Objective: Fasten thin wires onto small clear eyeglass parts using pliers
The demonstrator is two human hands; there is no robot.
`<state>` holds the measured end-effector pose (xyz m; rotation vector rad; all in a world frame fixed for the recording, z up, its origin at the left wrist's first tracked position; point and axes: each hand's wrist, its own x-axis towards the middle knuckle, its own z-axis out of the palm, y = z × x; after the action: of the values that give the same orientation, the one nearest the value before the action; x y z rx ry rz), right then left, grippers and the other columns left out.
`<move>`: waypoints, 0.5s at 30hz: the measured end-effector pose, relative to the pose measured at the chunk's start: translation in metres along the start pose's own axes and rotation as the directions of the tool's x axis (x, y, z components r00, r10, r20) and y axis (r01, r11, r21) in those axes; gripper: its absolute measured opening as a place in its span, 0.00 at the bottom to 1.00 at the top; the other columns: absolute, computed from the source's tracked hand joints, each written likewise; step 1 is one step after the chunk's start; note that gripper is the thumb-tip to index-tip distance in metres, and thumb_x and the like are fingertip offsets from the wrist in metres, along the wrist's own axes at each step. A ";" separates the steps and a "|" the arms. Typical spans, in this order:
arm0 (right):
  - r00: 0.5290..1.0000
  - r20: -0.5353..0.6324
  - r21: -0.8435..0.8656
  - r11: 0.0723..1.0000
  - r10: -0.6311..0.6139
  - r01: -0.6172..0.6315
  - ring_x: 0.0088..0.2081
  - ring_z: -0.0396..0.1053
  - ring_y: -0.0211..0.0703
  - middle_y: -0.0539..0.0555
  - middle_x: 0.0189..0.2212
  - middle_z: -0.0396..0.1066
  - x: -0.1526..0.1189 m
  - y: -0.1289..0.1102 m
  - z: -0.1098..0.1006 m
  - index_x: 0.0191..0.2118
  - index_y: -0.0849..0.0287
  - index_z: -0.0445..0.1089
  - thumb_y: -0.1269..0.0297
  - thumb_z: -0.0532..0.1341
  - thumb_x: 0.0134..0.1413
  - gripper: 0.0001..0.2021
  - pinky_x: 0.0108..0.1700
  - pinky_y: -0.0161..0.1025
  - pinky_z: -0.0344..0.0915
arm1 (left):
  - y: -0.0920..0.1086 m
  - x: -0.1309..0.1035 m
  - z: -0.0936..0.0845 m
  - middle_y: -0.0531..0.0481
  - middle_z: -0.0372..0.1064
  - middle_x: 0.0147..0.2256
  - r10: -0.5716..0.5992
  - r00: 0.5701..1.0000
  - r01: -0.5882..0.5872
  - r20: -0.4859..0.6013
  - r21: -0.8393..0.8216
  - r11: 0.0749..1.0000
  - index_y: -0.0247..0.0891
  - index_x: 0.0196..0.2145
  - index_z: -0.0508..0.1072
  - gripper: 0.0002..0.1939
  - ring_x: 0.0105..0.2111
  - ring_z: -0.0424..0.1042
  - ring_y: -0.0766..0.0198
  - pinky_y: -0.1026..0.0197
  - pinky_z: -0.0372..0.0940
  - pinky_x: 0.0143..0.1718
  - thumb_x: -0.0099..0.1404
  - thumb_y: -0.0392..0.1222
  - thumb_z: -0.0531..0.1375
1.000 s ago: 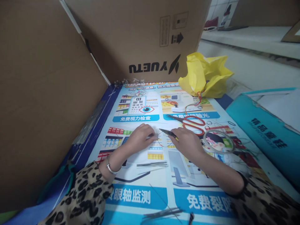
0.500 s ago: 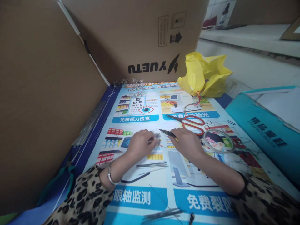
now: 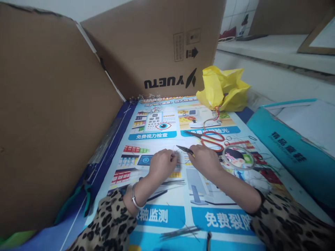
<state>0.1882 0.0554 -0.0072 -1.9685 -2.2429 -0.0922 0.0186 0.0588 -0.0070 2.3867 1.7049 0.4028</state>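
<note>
Over the middle of the printed sheet, my left hand has its fingers pinched on a thin wire, which is hard to see. My right hand is closed on pliers with dark pointed jaws, which point left toward the fingertips of my left hand. A fine loop of wire shows near the jaw tips. Just beyond my right hand lie red-handled scissors. A round clear ring-shaped roll lies to the right of my right wrist.
Cardboard panels stand at the left and back. A yellow crumpled bag sits at back right, beside a teal box. Thin wire bundles lie in front; teal-handled pliers lie left.
The view has shifted slightly, showing more above the cardboard. My left hand has turned a little, with its fingers more hidden behind it. The pliers remain in my right hand.
</note>
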 end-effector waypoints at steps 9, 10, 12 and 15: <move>1.000 0.020 0.006 1.000 -0.013 0.013 0.35 0.69 0.45 0.56 0.32 0.70 0.000 0.001 -0.003 0.36 0.59 0.67 0.61 0.52 0.55 0.10 0.30 0.36 0.57 | 0.012 0.000 0.005 0.47 0.69 0.32 -0.119 0.991 0.122 -0.055 0.068 0.990 0.40 0.32 0.70 0.08 0.32 0.68 0.60 0.61 0.58 0.30 0.60 0.43 0.53; 1.000 0.011 0.003 1.000 -0.019 0.019 0.35 0.69 0.45 0.56 0.32 0.70 0.000 0.002 -0.002 0.37 0.59 0.67 0.60 0.52 0.55 0.10 0.31 0.36 0.57 | 0.013 0.000 0.006 0.47 0.70 0.32 -0.128 0.990 0.132 -0.058 0.067 0.989 0.40 0.32 0.70 0.08 0.33 0.68 0.60 0.61 0.58 0.30 0.60 0.43 0.53; 1.000 -0.007 -0.006 1.000 -0.030 0.030 0.36 0.68 0.46 0.57 0.33 0.70 -0.001 0.005 -0.001 0.37 0.59 0.66 0.60 0.52 0.56 0.10 0.32 0.37 0.57 | 0.015 0.001 0.006 0.48 0.70 0.32 -0.147 0.987 0.151 -0.060 0.061 0.987 0.40 0.31 0.70 0.07 0.33 0.68 0.60 0.61 0.58 0.30 0.60 0.42 0.53; 0.997 -0.045 -0.027 0.998 -0.057 0.055 0.36 0.68 0.47 0.59 0.33 0.70 -0.003 0.009 -0.002 0.36 0.61 0.67 0.62 0.51 0.56 0.10 0.34 0.39 0.57 | 0.018 0.003 0.006 0.48 0.70 0.32 -0.169 0.985 0.171 -0.046 0.057 0.984 0.40 0.30 0.70 0.07 0.32 0.69 0.60 0.61 0.57 0.29 0.60 0.41 0.52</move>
<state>0.1974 0.0535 -0.0064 -1.8963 -2.2794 -0.1717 0.0375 0.0560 -0.0069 2.2642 1.9476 0.3817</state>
